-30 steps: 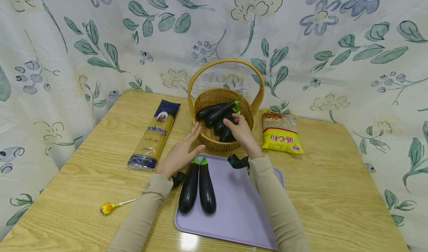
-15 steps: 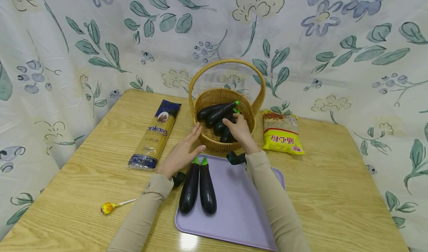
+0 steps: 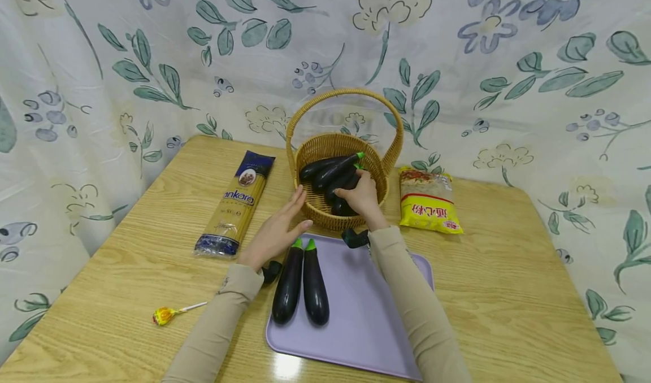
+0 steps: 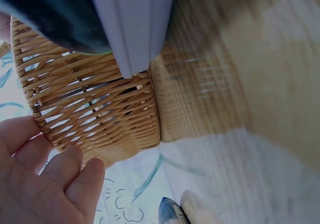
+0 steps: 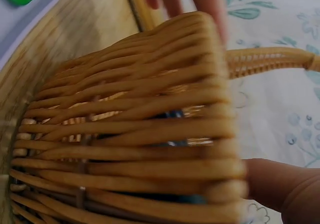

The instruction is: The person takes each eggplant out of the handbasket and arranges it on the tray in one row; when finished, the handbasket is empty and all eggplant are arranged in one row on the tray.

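Note:
Several dark eggplants with green stems lie in a round wicker basket (image 3: 330,142) with a tall handle. My right hand (image 3: 365,196) reaches inside over its right side, thumb and fingers bent round an eggplant (image 3: 339,187). In the right wrist view, the woven wall hides most of what this hand holds; the thumb (image 5: 280,186) shows past the rim. My left hand (image 3: 277,230) has its fingers extended, fingertips against the basket's front-left rim. Two more eggplants (image 3: 287,284) lie side by side on a lilac tray (image 3: 366,315), stems toward the basket.
A spaghetti pack (image 3: 231,208) lies left of the basket, and a yellow pasta bag (image 3: 429,202) lies to its right. At the front left is a lollipop (image 3: 165,316). Behind the wooden table (image 3: 513,292) hangs a floral curtain (image 3: 325,38).
My right hand has moved slightly left and deeper into the basket, its fingers closing round an eggplant. The left hand stays at the rim, and the tray's eggplants have not moved.

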A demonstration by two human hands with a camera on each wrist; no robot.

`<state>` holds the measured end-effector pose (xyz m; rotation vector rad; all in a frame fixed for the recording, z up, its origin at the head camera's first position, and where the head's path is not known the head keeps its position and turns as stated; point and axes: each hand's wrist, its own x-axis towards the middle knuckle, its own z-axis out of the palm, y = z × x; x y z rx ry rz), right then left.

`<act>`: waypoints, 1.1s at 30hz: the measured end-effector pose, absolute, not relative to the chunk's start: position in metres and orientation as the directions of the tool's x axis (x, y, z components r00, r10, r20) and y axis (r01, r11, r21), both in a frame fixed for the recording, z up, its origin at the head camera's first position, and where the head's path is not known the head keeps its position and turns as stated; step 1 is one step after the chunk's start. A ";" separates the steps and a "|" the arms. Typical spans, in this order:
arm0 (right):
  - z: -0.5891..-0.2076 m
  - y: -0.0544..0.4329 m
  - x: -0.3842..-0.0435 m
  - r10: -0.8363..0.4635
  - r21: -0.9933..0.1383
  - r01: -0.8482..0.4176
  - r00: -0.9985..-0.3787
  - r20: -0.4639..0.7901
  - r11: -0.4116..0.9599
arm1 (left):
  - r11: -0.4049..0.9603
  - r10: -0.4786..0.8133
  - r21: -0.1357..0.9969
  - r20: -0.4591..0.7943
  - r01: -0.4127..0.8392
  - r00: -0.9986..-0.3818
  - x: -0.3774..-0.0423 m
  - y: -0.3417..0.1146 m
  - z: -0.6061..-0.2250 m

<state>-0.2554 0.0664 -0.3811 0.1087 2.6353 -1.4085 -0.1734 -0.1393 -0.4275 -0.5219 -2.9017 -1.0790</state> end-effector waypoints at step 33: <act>-0.390 0.060 -0.268 0.027 -0.877 0.131 -0.991 -0.133 0.463 | 0.708 0.307 0.634 0.120 0.311 -0.944 -0.173 -0.140 -0.428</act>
